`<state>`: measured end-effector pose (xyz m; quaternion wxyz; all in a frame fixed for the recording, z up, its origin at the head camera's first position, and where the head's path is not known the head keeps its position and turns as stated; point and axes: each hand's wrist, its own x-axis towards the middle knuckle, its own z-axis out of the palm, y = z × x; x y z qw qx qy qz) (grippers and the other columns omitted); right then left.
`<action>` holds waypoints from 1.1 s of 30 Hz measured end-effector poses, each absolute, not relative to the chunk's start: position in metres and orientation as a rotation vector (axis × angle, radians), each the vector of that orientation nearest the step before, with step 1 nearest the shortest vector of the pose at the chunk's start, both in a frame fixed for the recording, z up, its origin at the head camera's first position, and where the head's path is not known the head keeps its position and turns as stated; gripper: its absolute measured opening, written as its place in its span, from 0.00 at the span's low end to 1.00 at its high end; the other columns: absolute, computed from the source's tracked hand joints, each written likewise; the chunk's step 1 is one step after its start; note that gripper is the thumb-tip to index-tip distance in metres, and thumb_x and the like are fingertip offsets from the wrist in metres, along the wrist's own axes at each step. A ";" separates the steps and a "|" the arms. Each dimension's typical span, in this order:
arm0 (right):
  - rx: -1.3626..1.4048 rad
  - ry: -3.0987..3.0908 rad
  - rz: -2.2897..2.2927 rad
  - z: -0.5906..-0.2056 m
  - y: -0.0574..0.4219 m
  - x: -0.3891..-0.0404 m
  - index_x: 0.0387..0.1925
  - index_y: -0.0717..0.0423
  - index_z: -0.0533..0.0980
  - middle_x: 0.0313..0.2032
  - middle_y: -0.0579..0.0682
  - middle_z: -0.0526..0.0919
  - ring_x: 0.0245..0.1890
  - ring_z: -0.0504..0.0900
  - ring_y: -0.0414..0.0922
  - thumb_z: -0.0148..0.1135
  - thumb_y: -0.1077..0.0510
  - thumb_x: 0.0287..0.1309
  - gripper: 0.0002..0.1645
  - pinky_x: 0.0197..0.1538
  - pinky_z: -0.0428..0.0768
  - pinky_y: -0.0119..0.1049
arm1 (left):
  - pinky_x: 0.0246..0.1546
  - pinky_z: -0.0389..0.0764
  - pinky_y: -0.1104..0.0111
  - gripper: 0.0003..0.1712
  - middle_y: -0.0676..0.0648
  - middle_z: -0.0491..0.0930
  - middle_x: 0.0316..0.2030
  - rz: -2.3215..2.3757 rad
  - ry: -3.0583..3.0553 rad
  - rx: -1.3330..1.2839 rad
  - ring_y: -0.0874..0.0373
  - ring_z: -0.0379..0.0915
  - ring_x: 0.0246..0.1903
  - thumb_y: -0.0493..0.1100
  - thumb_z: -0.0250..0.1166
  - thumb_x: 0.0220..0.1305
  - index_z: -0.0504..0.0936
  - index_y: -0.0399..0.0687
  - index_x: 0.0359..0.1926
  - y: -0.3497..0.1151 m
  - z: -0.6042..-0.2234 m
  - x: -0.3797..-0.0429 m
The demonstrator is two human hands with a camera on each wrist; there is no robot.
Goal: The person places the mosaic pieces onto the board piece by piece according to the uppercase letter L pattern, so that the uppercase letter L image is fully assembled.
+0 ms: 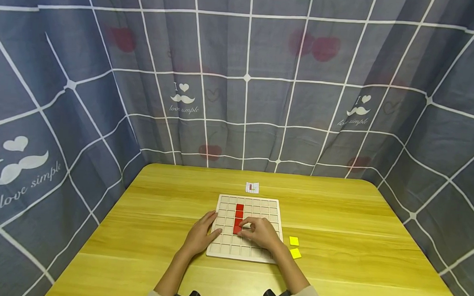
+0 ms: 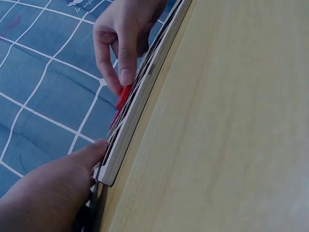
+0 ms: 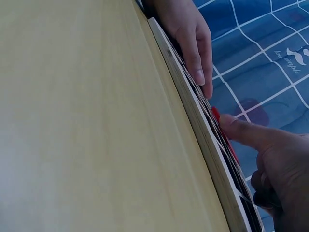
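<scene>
A pale wooden grid board [image 1: 245, 252] lies on the table, with a column of red square tiles [image 1: 239, 214] in its middle. My right hand [image 1: 260, 233] pinches the lowest red tile [image 1: 237, 230] between thumb and index finger at the bottom of that column. In the right wrist view its thumb [image 3: 239, 129] presses against the red edge. My left hand [image 1: 200, 235] rests at the board's left side, fingers stretched along the edge and thumb over the rim. The left wrist view shows that thumb [image 2: 91, 153] touching the board's corner area.
Two yellow square tiles [image 1: 294, 241] lie right of the board, close to my right forearm. Beyond the board lies a small printed grid card [image 1: 252, 187] with a red mark. A grey-blue checked curtain [image 1: 223, 99] surrounds the wooden table [image 1: 356, 241].
</scene>
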<state>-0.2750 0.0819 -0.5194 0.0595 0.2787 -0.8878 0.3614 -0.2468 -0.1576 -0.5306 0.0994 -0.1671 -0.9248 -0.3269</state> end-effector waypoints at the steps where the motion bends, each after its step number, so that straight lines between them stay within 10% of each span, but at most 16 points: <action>1: 0.844 -2.690 1.088 -0.520 0.082 -0.275 0.35 0.45 0.82 0.10 0.36 0.59 0.11 0.52 0.31 0.69 0.46 0.49 0.12 0.15 0.54 0.26 | 0.57 0.62 0.47 0.34 0.40 0.62 0.64 -0.966 -2.736 -0.493 0.41 0.58 0.61 0.53 0.58 0.64 0.66 0.39 0.64 -0.158 -0.531 -0.247; 33: 0.632 -2.609 1.370 -0.508 0.194 -0.268 0.38 0.51 0.82 0.09 0.39 0.54 0.10 0.48 0.31 0.69 0.50 0.48 0.15 0.13 0.54 0.27 | 0.57 0.62 0.46 0.34 0.39 0.62 0.64 -0.972 -2.734 -0.502 0.40 0.58 0.61 0.53 0.58 0.63 0.65 0.38 0.64 -0.158 -0.530 -0.246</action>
